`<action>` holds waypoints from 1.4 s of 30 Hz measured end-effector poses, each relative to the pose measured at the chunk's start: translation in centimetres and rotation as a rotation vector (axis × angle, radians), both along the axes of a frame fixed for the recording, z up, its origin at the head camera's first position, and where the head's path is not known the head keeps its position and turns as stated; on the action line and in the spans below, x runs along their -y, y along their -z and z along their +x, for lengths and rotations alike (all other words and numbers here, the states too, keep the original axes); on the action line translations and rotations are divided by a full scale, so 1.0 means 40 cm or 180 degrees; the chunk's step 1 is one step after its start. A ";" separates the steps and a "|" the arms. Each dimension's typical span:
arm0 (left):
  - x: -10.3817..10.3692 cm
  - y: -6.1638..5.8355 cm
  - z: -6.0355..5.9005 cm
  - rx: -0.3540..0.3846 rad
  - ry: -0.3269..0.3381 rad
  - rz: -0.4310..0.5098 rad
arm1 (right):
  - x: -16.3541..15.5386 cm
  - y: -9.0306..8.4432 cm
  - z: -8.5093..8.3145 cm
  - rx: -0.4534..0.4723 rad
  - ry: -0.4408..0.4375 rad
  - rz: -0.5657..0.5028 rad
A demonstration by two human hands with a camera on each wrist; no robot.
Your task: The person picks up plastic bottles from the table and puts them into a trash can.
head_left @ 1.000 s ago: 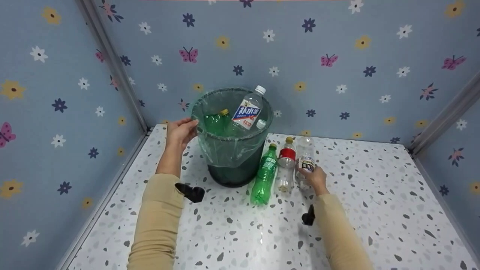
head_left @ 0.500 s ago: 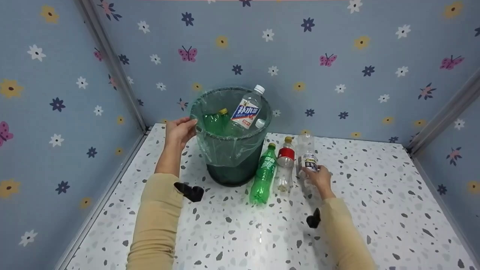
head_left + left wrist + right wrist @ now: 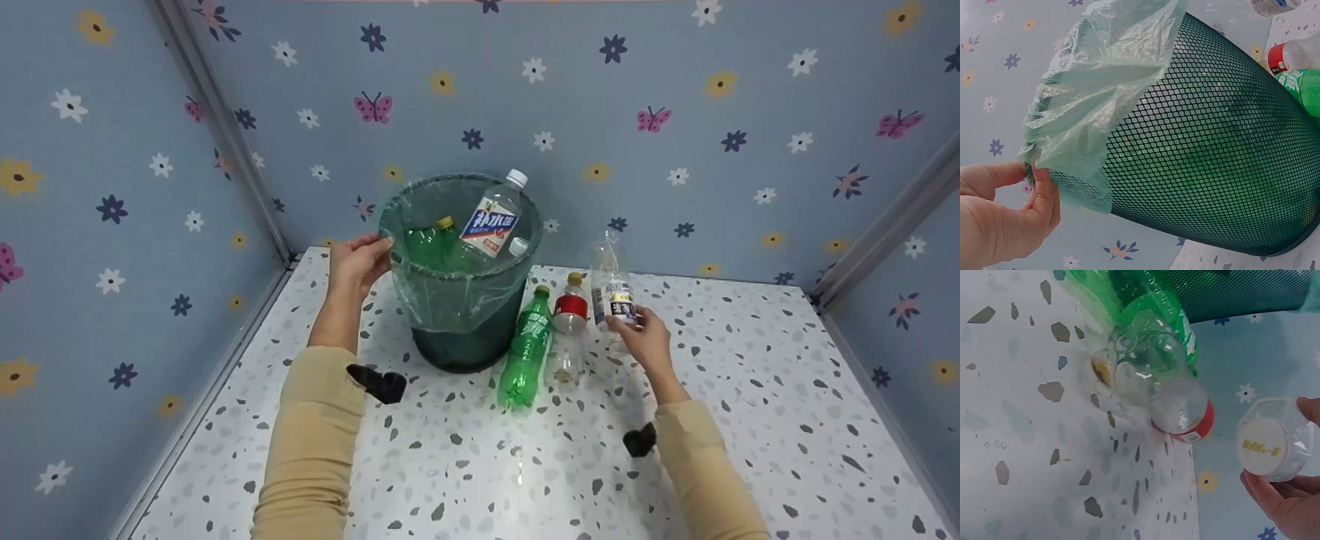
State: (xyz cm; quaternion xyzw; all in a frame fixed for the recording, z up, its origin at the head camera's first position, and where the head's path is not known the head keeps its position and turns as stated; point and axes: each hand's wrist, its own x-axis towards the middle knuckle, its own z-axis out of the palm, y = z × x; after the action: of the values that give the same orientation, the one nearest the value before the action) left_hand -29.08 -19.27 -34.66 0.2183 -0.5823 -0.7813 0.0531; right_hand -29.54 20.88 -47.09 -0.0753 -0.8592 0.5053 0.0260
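My left hand pinches the rim of a dark mesh wastebasket and its pale green bin liner, thumb on one side and fingers on the other. In my right hand is a clear plastic bottle with a white and black label. It stands roughly upright above the floor, and the right wrist view shows its base end-on. Left of it lie a clear bottle with a red label and a green bottle, both beside the wastebasket.
Inside the wastebasket are a green bottle with a yellow cap and a clear bottle with a blue and white label, its neck above the rim. A flowered wall stands behind the speckled floor.
My right hand has lifted the clear bottle off the floor and moved slightly right, turning the bottle more upright. My left hand stays on the wastebasket rim.
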 end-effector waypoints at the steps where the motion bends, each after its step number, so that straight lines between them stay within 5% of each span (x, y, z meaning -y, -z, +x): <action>1: 0.000 0.000 0.001 0.0003 -0.0003 -0.0005 | 0.002 -0.009 0.004 -0.0056 -0.0028 -0.0015; 15: 0.001 -0.008 0.007 0.0074 0.0025 -0.0050 | 0.027 -0.154 0.057 -0.1128 -0.0596 0.0004; 26: -0.002 -0.009 0.004 0.0056 0.0008 -0.0038 | 0.104 -0.352 0.141 -0.1345 -0.1110 0.0029; 42: -0.002 -0.003 0.004 0.0049 0.0007 -0.0089 | 0.189 -0.451 0.048 -0.1082 -0.1929 0.0862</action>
State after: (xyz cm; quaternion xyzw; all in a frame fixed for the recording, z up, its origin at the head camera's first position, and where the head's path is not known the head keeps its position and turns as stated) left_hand -28.92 -19.19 -34.53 0.2229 -0.5938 -0.7715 0.0509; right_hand -27.61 13.33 -29.04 0.2717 -0.8850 0.3771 0.0272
